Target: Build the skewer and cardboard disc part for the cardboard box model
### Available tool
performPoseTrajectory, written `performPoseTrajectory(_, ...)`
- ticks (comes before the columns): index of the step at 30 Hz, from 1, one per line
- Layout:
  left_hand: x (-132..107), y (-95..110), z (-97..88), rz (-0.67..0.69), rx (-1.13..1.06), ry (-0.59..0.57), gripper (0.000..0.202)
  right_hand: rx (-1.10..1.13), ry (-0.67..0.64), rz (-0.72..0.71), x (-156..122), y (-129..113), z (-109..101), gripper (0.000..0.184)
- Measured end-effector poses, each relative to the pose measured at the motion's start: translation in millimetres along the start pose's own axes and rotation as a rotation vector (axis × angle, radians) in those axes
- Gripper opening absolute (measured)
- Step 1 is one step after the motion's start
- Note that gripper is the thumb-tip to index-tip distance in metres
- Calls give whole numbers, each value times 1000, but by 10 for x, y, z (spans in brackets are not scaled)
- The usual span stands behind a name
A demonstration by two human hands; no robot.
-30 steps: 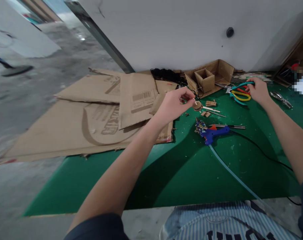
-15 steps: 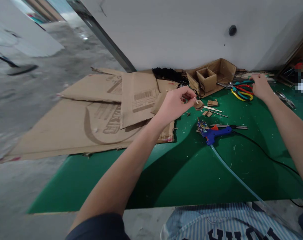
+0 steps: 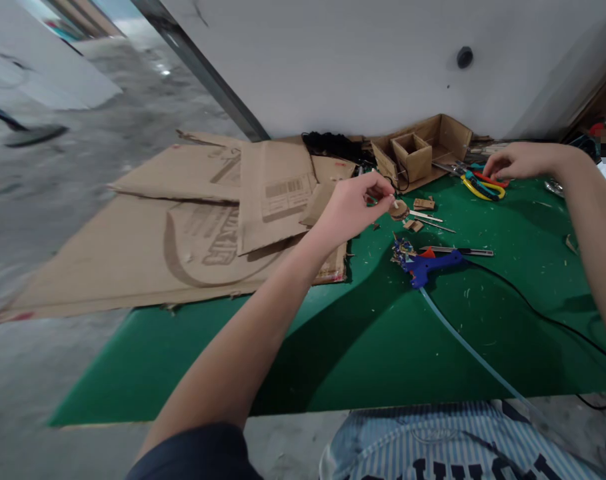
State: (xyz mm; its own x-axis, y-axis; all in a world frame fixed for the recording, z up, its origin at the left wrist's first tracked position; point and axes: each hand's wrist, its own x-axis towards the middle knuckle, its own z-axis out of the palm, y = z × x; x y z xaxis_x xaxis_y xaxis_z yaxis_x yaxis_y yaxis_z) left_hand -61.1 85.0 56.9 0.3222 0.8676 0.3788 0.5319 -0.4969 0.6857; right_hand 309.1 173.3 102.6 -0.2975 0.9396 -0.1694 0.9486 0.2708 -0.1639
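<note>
Now your left hand [image 3: 360, 205] pinches a pale stick [image 3: 395, 205]; right hand [image 3: 517, 161], grip unclear, overlaps red-handled pliers [image 3: 497, 182] near the tabletop's [image 3: 433, 373] back edge.

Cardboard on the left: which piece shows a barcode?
The flat middle piece, lying over the big sheet, left of the left hand. Its barcode sets it apart; the big sheet shows a curved dark stripe.

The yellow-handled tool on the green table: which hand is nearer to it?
Right. The right hand is just beyond the yellow-handled tool; contact is unclear. The left hand is well off to the tool's left, at a small brown disc.
</note>
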Motion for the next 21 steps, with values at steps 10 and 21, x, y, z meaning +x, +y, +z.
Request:
performPoseTrajectory(10,-3,21,-3,0,-11,-3,11,-228,381,130,-68,-279,406,51)
performPoseTrajectory(21,12,10,1,-15,11,8,12,-227,-104,-141,-347,-1088,671,38)
